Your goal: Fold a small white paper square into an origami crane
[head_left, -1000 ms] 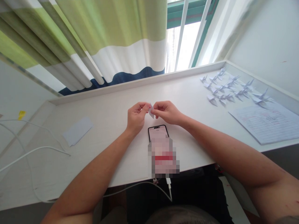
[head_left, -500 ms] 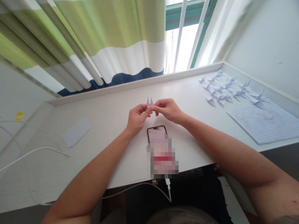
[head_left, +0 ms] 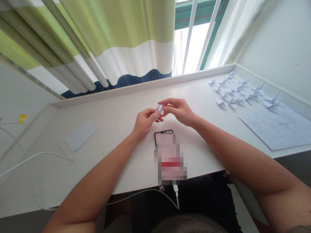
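Observation:
A small white folded paper (head_left: 158, 110) with pointed tips is pinched between the thumb and fingers of my left hand (head_left: 143, 123), above the middle of the desk. It leans to the right. My right hand (head_left: 181, 111) is at its upper right side, index finger on the tip and thumb near the right edge, so the fingers close around that end. Part of the paper is hidden behind my fingers. Just below both hands lies a phone (head_left: 164, 137) with a blurred screen.
Several folded paper cranes (head_left: 239, 92) stand at the desk's back right. Beside them lies a written sheet (head_left: 277, 127). Blank paper slips (head_left: 81, 136) and a white cable (head_left: 43, 155) are on the left. A charging cable (head_left: 176, 192) hangs from the phone over the front edge.
The folded paper has tilted from upright to the right. My right hand has shifted slightly right, its fingers now more spread around the tip. My left hand keeps its pinch.

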Tool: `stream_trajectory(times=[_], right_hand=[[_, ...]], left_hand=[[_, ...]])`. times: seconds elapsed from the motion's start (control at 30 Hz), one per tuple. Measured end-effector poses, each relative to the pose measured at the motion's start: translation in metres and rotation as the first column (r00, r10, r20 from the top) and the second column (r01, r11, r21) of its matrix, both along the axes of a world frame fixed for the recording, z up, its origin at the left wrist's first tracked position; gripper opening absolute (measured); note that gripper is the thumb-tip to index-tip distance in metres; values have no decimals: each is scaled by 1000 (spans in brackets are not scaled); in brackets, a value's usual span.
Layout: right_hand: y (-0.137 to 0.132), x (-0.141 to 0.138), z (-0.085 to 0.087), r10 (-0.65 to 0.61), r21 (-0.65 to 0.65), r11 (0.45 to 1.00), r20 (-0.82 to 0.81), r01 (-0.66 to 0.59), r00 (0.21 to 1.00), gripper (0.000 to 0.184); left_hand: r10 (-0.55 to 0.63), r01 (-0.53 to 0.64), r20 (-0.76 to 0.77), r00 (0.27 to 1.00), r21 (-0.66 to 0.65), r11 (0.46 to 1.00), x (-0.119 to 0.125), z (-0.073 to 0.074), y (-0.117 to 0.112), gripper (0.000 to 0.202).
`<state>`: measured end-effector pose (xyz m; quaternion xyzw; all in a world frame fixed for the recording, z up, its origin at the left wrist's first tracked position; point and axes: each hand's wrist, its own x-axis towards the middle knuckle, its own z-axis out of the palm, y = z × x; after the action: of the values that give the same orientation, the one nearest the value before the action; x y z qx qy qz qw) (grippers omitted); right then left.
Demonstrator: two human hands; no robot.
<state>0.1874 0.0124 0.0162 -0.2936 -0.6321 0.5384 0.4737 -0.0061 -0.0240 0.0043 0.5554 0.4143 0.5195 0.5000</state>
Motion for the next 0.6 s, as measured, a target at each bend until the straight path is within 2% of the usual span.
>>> stream_trajectory(times=[0.13, 0.3, 0.6], right_hand=[[-1, -2, 1, 6, 25, 1000, -9, -6, 1000, 16], [-2, -6, 1, -59, 63, 996, -20, 60, 998, 13], [-4, -2, -2, -188, 189, 968, 127, 162, 974, 12]], left_hand=[[-21, 22, 29, 999, -30, 999, 1, 2, -2, 34], [-31, 32, 12, 999, -11, 999, 2, 3, -3, 37], [-7, 6, -32, 999, -15, 1000, 1, 1, -1, 38]])
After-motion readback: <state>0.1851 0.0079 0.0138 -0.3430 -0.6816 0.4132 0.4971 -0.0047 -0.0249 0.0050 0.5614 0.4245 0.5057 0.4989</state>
